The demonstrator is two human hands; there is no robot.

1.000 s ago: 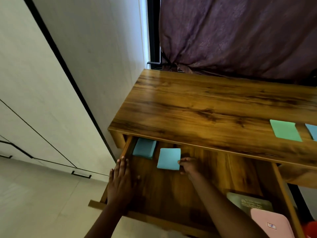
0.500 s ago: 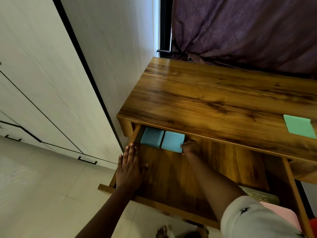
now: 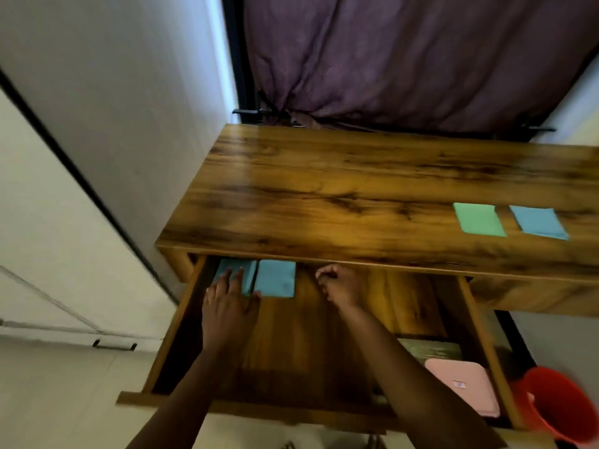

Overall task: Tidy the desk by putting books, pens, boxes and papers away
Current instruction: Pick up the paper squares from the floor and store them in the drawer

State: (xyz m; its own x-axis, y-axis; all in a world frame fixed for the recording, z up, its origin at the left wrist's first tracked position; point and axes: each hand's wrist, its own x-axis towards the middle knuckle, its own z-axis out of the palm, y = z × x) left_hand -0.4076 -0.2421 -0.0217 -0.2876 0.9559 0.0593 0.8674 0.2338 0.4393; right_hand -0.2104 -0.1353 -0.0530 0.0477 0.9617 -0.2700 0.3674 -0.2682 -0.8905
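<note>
The wooden desk (image 3: 324,196) has its wide drawer (image 3: 175,332) pulled out, and both of the person's arms reach into it. 2 blue pads lie flat side by side in the drawer's back left corner, partly under the desk's front edge: the left blue pad (image 3: 250,277) sits against the drawer's left wall and the right blue pad (image 3: 275,278) is just beside it, their edges nearly touching. The left hand (image 3: 227,303) lies palm down with straight fingers held close together, the fingertips resting on the left blue pad. The right hand (image 3: 338,285) is to the right of the pads and apart from them, its fingers curled in and holding nothing. At the drawer's front right, a pink case (image 3: 463,387) lies over part of a green book (image 3: 431,350). On the desk's right end (well apart from the hands) a green sheet (image 3: 479,219) and a blue sheet (image 3: 538,222) lie flat next to each other. A red bucket (image 3: 560,406) stands on the floor by the drawer's right side, and a purple curtain (image 3: 405,59) hangs behind the desk.
</note>
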